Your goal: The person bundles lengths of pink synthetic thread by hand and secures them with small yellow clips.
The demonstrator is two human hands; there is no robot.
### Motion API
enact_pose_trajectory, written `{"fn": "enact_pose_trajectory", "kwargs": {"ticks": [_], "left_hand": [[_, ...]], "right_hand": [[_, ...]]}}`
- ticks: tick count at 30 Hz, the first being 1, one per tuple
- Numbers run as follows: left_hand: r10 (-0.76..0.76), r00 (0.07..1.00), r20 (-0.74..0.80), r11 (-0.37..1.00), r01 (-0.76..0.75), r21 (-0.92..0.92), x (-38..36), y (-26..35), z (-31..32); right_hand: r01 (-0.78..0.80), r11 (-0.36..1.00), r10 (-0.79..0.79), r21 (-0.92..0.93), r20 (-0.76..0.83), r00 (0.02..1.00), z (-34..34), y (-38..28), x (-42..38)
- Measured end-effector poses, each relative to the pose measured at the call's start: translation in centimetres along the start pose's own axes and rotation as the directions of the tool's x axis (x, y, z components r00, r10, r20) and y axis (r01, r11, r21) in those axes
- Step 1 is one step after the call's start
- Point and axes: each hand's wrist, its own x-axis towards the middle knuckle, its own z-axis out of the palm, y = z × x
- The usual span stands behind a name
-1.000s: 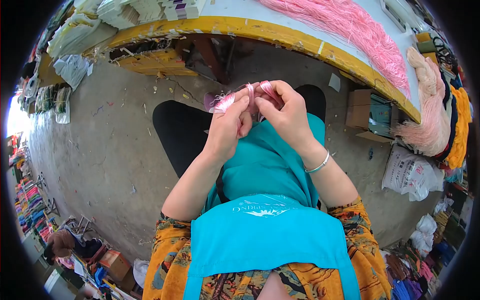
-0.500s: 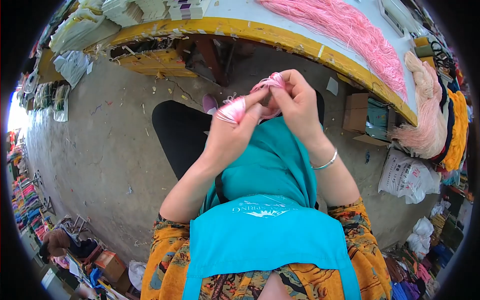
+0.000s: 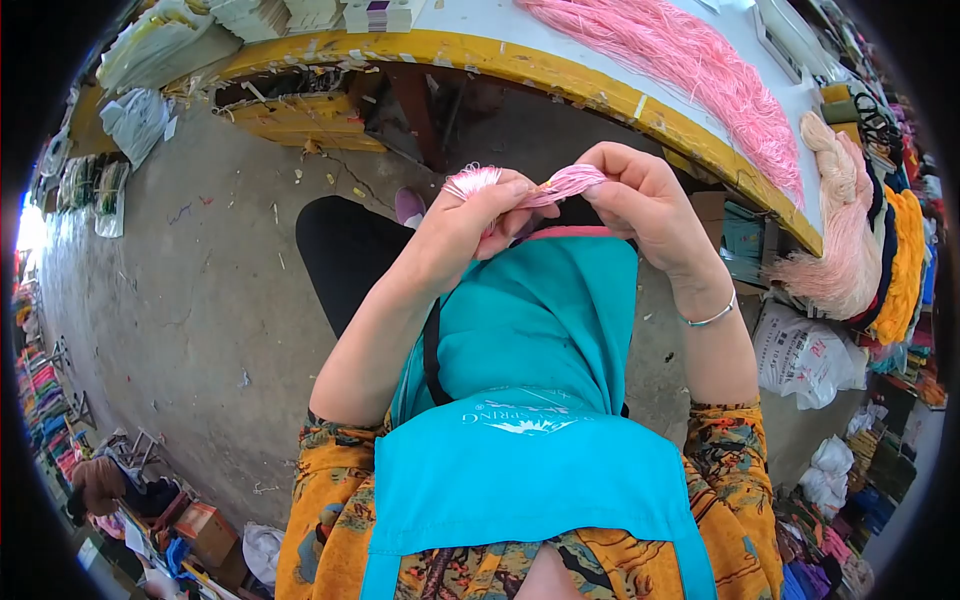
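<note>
A small skein of shiny pink thread (image 3: 565, 185) is stretched between my two hands, above the lap of a teal apron (image 3: 530, 330). My left hand (image 3: 460, 225) is closed on one end, with looped strands fanning out over its fingers. The other end is pinched between the thumb and fingers of my right hand (image 3: 645, 210). Part of the thread is hidden behind my left fingers.
A yellow-edged table (image 3: 560, 68) lies ahead, bearing a long pink hank (image 3: 690, 70) and paper stacks. Pale and yellow hanks (image 3: 900, 270) hang at its right end. Below are an open carton (image 3: 708, 220) and a white sack (image 3: 810, 355).
My right hand has moved right and away from my left hand. The pink thread, bunched around the fingers before, is now drawn out between both hands.
</note>
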Motion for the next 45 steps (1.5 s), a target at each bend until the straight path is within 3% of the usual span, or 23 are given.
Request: {"fn": "enact_pose_trajectory", "kwargs": {"ticks": [2, 8, 10, 12, 13, 16, 23, 25, 26, 28, 30, 32, 34, 35, 37, 45], "left_hand": [[0.008, 0.999, 0.032, 1.000, -0.008, 0.013, -0.1, 0.3, 0.0], [0.061, 0.996, -0.062, 0.978, -0.047, 0.203, -0.6, 0.8, 0.6], [0.186, 0.982, -0.035, 0.896, -0.155, 0.417, -0.9, 1.4, 0.8], [0.232, 0.972, -0.036, 0.862, -0.188, 0.471, -1.1, 1.5, 0.9], [0.278, 0.960, -0.033, 0.824, -0.220, 0.523, -1.2, 1.5, 0.9], [0.303, 0.948, -0.098, 0.821, -0.208, 0.532, -1.4, 1.3, 1.0], [0.321, 0.928, -0.190, 0.884, -0.221, 0.412, -1.2, 0.2, 1.1], [0.452, 0.870, -0.199, 0.737, -0.238, 0.633, -1.6, 0.6, 1.5], [0.451, 0.870, -0.198, 0.737, -0.238, 0.633, -1.5, 0.6, 1.5], [0.586, 0.804, -0.098, 0.562, -0.316, 0.764, -1.4, 0.5, 1.4], [0.588, 0.804, -0.092, 0.557, -0.320, 0.766, -1.5, 0.4, 1.4], [0.515, 0.843, -0.154, 0.672, -0.285, 0.683, -1.6, 0.1, 1.3], [0.495, 0.854, -0.157, 0.689, -0.276, 0.670, -1.7, 0.5, 1.5], [0.476, 0.865, -0.160, 0.705, -0.266, 0.658, -1.8, 0.6, 1.6], [0.474, 0.868, -0.147, 0.695, -0.267, 0.668, -1.8, 0.6, 1.6], [0.379, 0.916, -0.130, 0.716, -0.202, 0.668, -1.6, 0.9, 1.5]], "right_hand": [[-0.027, 0.989, 0.018, -0.146, -0.061, 0.998, 0.0, 0.3, -0.2], [-0.069, 0.996, 0.069, -0.050, 0.012, 0.998, 1.4, -0.3, 0.0], [-0.089, 0.995, 0.091, -0.039, 0.037, 0.995, 1.4, -0.1, 0.3], [-0.065, 0.981, 0.073, -0.182, 0.040, 0.996, 1.5, 0.5, 0.6], [-0.056, 0.986, 0.060, -0.157, 0.017, 0.998, 1.8, 0.5, 0.5], [-0.012, 0.999, 0.012, -0.034, -0.008, 1.000, 1.7, 1.3, 0.5], [0.138, 0.988, -0.148, -0.072, -0.165, 0.975, 3.2, 2.5, 0.4], [0.168, 0.972, -0.196, -0.164, -0.176, 0.965, 3.2, 2.4, 0.4], [0.168, 0.972, -0.197, -0.164, -0.177, 0.964, 3.2, 2.4, 0.3], [0.190, 0.943, -0.242, -0.274, -0.173, 0.955, 3.3, 2.5, 0.4], [0.205, 0.931, -0.268, -0.303, -0.183, 0.946, 3.8, 2.5, 0.4], [0.220, 0.917, -0.295, -0.333, -0.193, 0.936, 4.0, 2.4, 0.4], [0.233, 0.835, -0.349, -0.499, -0.153, 0.924, 4.0, 2.4, 0.2], [0.232, 0.835, -0.349, -0.499, -0.155, 0.924, 4.0, 2.3, 0.1], [0.226, 0.764, -0.365, -0.604, -0.117, 0.923, 4.1, 2.0, 0.0], [0.301, 0.631, -0.408, -0.715, 0.023, 0.912, 3.5, 2.0, -0.2]]}}
